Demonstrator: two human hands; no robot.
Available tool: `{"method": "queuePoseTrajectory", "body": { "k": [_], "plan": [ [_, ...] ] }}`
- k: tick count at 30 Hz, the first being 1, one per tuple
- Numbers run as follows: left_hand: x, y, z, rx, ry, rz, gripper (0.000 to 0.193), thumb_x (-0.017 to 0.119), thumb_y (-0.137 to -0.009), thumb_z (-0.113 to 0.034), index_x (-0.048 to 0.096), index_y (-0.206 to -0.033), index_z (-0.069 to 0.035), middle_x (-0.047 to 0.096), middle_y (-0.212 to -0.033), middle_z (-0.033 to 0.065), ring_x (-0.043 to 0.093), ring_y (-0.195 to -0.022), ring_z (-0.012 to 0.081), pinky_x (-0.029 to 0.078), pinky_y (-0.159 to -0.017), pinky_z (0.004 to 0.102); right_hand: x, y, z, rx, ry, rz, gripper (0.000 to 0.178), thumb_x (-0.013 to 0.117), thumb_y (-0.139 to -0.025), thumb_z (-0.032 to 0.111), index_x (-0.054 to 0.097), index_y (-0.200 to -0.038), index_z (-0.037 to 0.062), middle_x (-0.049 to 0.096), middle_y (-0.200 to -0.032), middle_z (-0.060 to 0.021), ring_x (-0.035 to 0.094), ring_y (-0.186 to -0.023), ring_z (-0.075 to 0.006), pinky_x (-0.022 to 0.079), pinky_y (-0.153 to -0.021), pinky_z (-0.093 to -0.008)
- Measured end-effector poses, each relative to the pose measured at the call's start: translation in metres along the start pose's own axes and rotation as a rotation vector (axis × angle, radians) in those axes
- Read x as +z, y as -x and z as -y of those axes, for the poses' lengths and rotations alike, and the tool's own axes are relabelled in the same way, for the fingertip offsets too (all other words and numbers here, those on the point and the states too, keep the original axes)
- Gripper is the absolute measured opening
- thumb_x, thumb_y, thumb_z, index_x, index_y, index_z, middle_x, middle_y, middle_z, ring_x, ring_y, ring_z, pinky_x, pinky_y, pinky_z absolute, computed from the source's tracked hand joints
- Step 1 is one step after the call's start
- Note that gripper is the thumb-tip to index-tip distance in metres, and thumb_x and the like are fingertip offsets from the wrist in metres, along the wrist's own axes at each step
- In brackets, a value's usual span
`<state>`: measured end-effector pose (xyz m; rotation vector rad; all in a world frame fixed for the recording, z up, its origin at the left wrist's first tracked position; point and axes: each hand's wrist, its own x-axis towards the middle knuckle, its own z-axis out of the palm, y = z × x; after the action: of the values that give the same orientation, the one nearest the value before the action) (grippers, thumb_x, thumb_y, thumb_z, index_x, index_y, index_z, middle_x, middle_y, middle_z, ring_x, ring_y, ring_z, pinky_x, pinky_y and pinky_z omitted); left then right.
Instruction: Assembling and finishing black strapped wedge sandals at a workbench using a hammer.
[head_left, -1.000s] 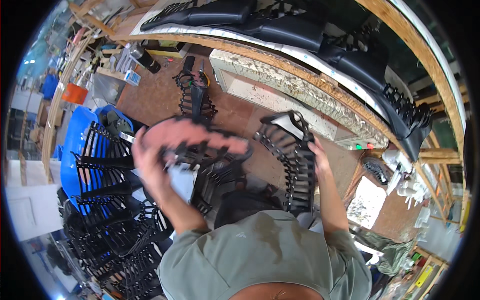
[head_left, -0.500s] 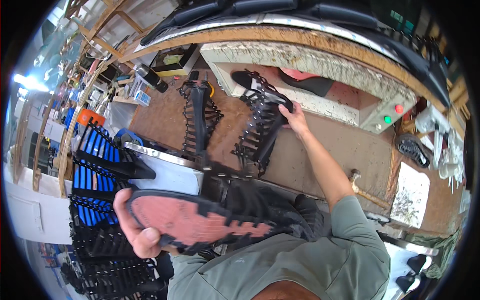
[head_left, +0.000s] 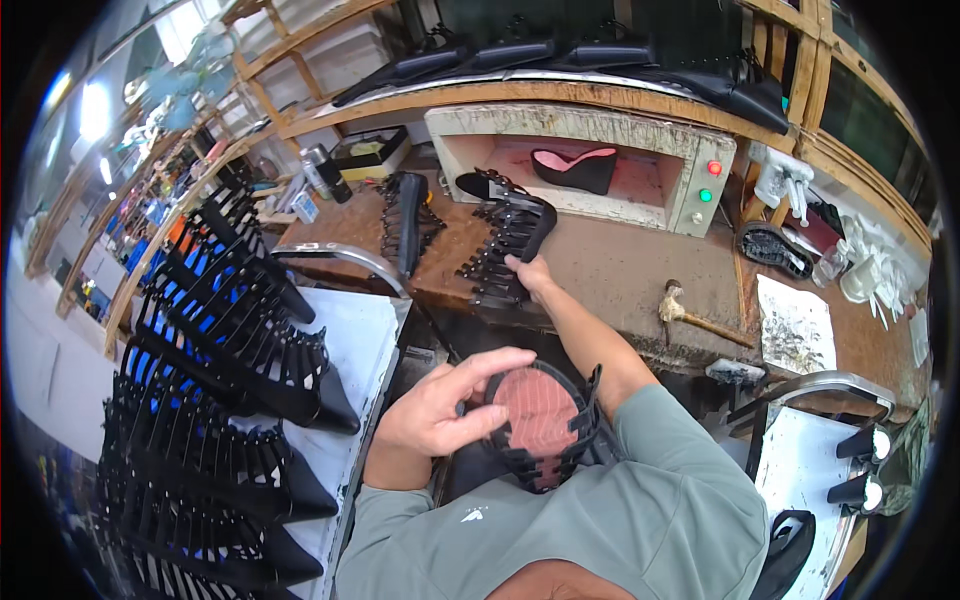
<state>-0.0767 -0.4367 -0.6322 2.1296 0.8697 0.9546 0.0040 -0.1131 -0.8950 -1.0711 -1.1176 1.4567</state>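
One boot (head_left: 538, 228) lies on the bench (head_left: 620, 260), long axis running away from the right hand (head_left: 530, 277) clasping its near right side, while the left hand (head_left: 435, 405) grips a pink-soled shoe (head_left: 540, 408) by the torso (head_left: 560, 520).

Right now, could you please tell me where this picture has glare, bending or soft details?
Head view: a bright light at upper left glares white; head view: the wooden shelf edge bows, and the image corners are black; head view: the left hand and reddish-soled boot look fairly sharp, while the far upper-left background looks hazy.
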Motion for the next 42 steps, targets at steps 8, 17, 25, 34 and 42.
{"method": "queuePoseTrajectory", "body": {
  "k": [8, 17, 25, 34, 42],
  "plan": [
    [0.01, -0.037, 0.036, 0.03, 0.358, -0.268, 0.054, 0.053, -0.085, -0.001, 0.04, -0.137, 0.002, 0.056, -0.118, 0.007, 0.053, -0.102, 0.0105, 0.042, -0.086, 0.0235, -0.085, 0.05, 0.075, 0.276, 0.423, 0.219, 0.055, 0.066, -0.083, 0.052, 0.063, -0.105, 0.0018, 0.066, -0.088, -0.0124, 0.066, -0.072, -0.0181, 0.052, -0.057, -0.0408],
    [0.114, -0.048, 0.189, -0.115, 0.394, -0.347, 0.055, 0.046, -0.078, 0.004, 0.043, -0.133, 0.005, 0.049, -0.13, 0.0097, 0.044, -0.124, 0.0158, 0.034, -0.103, 0.0271, -0.181, 0.14, 0.041, 0.098, -0.155, -0.065, 0.033, 0.064, -0.09, 0.036, 0.06, -0.103, 0.0061, 0.064, -0.086, -0.0071, 0.063, -0.07, -0.0152, 0.052, -0.06, -0.0272],
    [0.141, 0.012, 0.206, -0.399, 0.539, -0.679, 0.054, 0.049, -0.079, 0.0, 0.047, -0.133, -0.002, 0.049, -0.089, -0.0029, 0.037, -0.065, 0.0029, 0.031, -0.058, 0.0176, -0.168, 0.121, 0.101, -0.005, 0.034, 0.141, 0.029, 0.063, -0.092, 0.033, 0.063, -0.1, 0.0054, 0.066, -0.085, -0.0059, 0.062, -0.068, -0.0121, 0.052, -0.061, -0.0246],
    [0.128, -0.021, 0.251, -0.368, 0.047, -0.436, 0.052, 0.056, -0.089, -0.012, 0.038, -0.136, 0.004, 0.044, -0.136, 0.0197, 0.04, -0.128, 0.0301, 0.026, -0.111, 0.0388, -0.172, 0.164, 0.166, -0.253, 0.456, 0.218, 0.038, 0.066, -0.087, 0.032, 0.064, -0.108, 0.0015, 0.069, -0.089, -0.0112, 0.067, -0.076, -0.0186, 0.053, -0.07, -0.0329],
    [0.116, -0.086, 0.223, -0.227, -0.538, -0.15, 0.05, 0.062, -0.088, -0.021, 0.046, -0.129, 0.002, 0.047, -0.125, 0.0253, 0.045, -0.117, 0.0421, 0.037, -0.099, 0.0458, -0.347, 0.383, 0.314, -0.102, 1.542, -0.733, 0.051, 0.062, -0.085, 0.047, 0.061, -0.119, 0.0095, 0.067, -0.107, -0.0152, 0.065, -0.097, -0.0288, 0.051, -0.085, -0.039]
  ]
}}
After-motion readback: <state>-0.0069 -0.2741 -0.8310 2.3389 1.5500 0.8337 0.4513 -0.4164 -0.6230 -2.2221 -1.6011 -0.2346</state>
